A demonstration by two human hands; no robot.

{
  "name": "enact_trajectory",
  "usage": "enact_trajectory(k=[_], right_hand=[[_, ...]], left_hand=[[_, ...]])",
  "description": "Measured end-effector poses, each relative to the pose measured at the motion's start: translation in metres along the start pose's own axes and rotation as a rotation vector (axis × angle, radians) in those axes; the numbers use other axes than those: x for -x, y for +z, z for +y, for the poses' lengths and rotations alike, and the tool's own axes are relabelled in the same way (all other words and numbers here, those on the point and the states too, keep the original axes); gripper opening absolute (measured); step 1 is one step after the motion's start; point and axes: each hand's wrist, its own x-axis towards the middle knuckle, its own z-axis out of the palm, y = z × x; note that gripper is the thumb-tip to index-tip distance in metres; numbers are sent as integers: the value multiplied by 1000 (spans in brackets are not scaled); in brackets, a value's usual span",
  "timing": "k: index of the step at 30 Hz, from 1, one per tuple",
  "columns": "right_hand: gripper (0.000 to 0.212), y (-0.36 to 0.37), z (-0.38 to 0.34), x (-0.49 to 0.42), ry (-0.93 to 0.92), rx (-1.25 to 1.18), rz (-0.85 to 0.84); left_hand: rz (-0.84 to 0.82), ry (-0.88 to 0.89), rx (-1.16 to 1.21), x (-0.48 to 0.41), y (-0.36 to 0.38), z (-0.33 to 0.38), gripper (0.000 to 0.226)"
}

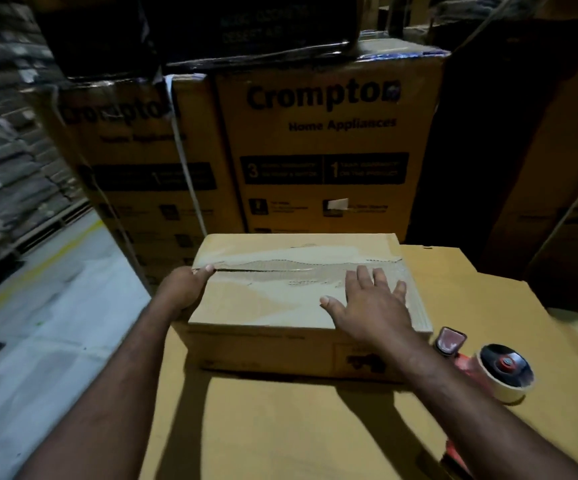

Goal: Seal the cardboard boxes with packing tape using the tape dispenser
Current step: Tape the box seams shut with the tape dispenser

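The right hand is spread flat on the small brown cardboard box, left hand grips its end; orange tape dispenser lies just beside the right arm.

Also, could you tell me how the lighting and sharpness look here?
Head view: dim light, brightest on the small box; the arms throw hard shadows on the cardboard sheet; the stacked cartons behind look blurred, and their edges bow from the wide lens.
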Motion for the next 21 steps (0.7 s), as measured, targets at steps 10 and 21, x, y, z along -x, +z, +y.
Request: enact_trajectory(k=[10, 21], right_hand=[[84, 12, -114, -38, -293, 63, -61], [71, 29, -167, -49, -659, 98, -97]], left_hand=[[69, -112, 84, 4, 4, 8, 54], [172, -239, 202, 8, -1, 17, 36]])
